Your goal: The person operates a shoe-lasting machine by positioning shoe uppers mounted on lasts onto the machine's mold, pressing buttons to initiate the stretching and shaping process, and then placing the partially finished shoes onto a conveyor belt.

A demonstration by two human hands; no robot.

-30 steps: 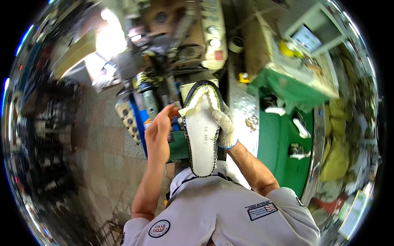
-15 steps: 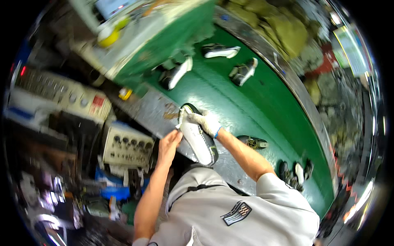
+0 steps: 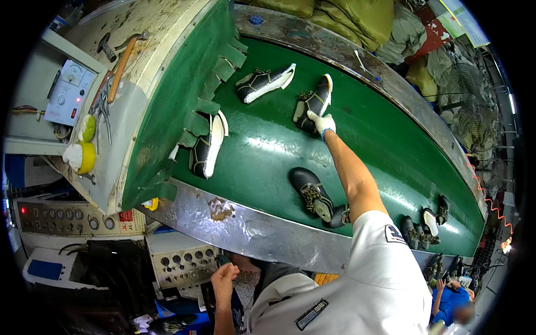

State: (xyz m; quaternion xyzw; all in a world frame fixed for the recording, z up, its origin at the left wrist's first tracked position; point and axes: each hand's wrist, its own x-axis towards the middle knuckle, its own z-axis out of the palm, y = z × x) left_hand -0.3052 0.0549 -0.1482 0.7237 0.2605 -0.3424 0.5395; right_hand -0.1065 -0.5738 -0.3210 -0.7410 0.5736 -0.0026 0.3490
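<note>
My right hand (image 3: 322, 123), in a pale knit glove, reaches far over the green conveyor belt (image 3: 268, 142) and grips a black shoe (image 3: 319, 100) with a white sole edge. Nearer to me, another black shoe (image 3: 309, 188) with patterned laces lies beside a partly hidden shoe (image 3: 338, 216), which my forearm overlaps. My bare left hand (image 3: 224, 274) is low, next to the control box, its fingers curled; what they hold, if anything, is hidden. Farther left on the belt are a black shoe with a white sole (image 3: 266, 84) and a similar shoe (image 3: 209, 146) by the flaps.
A green flap curtain (image 3: 173, 84) hangs from the machine at left, with a hammer (image 3: 126, 64) and pliers on top. The belt's metal edge (image 3: 251, 229) runs before me. Several shoes (image 3: 427, 223) lie at right. A person in blue (image 3: 451, 301) is at lower right.
The shoe that both hands held sole up is out of them; a shoe now lies on the near belt. My right hand has reached away to another shoe; my left has drawn back.
</note>
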